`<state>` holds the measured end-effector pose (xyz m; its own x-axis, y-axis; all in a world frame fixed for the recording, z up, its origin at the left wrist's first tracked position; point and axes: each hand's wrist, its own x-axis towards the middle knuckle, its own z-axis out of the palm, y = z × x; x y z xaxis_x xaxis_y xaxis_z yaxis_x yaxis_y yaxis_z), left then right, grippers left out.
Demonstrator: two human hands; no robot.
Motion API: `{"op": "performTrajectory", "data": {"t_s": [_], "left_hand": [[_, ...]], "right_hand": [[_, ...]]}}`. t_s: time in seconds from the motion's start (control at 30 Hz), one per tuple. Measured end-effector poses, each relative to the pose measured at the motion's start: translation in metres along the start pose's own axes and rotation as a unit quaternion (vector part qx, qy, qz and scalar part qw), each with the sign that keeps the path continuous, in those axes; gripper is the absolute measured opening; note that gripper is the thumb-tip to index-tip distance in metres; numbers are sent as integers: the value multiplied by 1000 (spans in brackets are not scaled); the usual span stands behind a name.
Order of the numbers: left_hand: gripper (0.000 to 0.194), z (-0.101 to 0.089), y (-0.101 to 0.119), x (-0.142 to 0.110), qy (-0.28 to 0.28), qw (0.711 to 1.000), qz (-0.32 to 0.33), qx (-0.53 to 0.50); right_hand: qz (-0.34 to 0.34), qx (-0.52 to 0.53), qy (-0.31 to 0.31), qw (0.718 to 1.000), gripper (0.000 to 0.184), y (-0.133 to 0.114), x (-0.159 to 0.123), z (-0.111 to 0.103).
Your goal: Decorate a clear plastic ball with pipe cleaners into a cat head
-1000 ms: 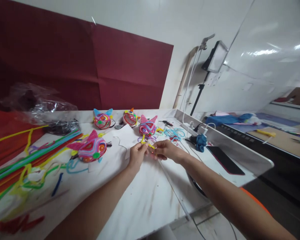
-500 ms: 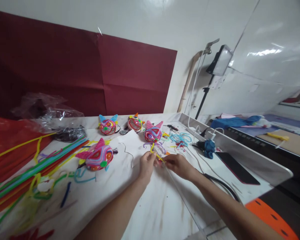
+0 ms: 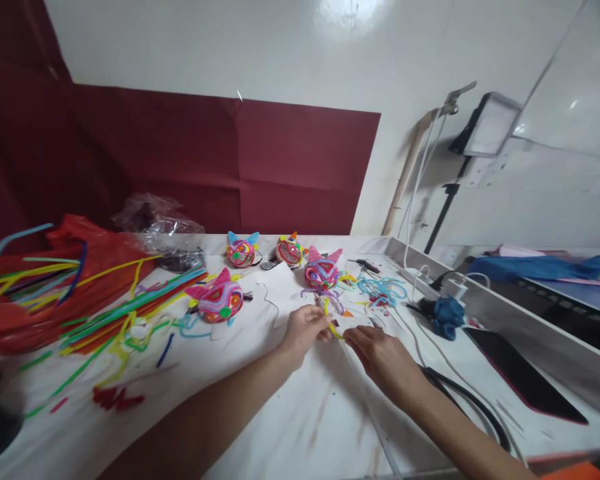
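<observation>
A short yellow pipe cleaner is bent in a curve between my two hands, above the white tabletop. My left hand is closed, pinching it between thumb and fingers. At its lower right end, my right hand grips it with bent fingers. Just beyond them sits a round striped ornament with pink ears, purple pipe cleaner curls in front of it. A similar pink-eared ornament lies to the left, on white paper.
Behind stand a blue-eared ornament and an orange-tipped one. Coloured pipe cleaners and a red plastic bag spread on the left. Blue pipe cleaner loops, cables and a black phone-like slab lie right.
My view has turned left, so more of the red bag and pipe cleaners shows. Both hands keep the yellow pipe cleaner, which now looks more curved, and my hands are slightly further apart.
</observation>
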<state>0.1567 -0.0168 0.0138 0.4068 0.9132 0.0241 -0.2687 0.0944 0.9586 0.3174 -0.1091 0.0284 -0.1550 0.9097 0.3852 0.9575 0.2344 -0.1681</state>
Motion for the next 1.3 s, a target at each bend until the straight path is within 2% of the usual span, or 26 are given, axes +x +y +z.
{"op": "performTrajectory", "data": {"t_s": [0.13,0.27,0.4,0.57,0.73,0.83,0.9,1.0,1.07,1.17,1.23,1.3], "left_hand": [[43,-8,9,-18,-9,998,38,39],[18,-22,11,-35,-54,974,153,161],[9,-36,4,-42,-68,950,221,210],[9,-48,-4,-41,-46,935,253,244],[14,-52,-6,-43,-54,914,296,272],[17,-54,-6,-45,-65,904,303,295],[18,-54,-5,-47,-63,897,306,312],[17,-54,-1,-49,-56,899,300,315],[16,-52,2,-50,-48,911,286,293],[11,-47,7,-51,-35,944,239,224],[13,-44,8,-52,-37,968,186,163],[24,-41,8,-53,-47,985,130,107]], "right_hand": [[0,114,10,993,27,-14,-4,-6],[23,223,-5,975,25,-28,3,-14],[63,296,-43,952,31,-38,11,-12],[75,293,-25,953,31,-43,9,1],[5,198,72,978,26,-42,4,17],[-37,55,107,992,33,-45,1,22],[-60,-37,111,991,36,-48,0,23],[-81,-72,108,988,38,-51,-2,20],[-73,-13,111,991,37,-51,-2,17],[-26,152,120,981,28,-52,-1,12],[38,256,124,958,23,-54,1,11],[112,343,127,924,25,-59,3,12]]}}
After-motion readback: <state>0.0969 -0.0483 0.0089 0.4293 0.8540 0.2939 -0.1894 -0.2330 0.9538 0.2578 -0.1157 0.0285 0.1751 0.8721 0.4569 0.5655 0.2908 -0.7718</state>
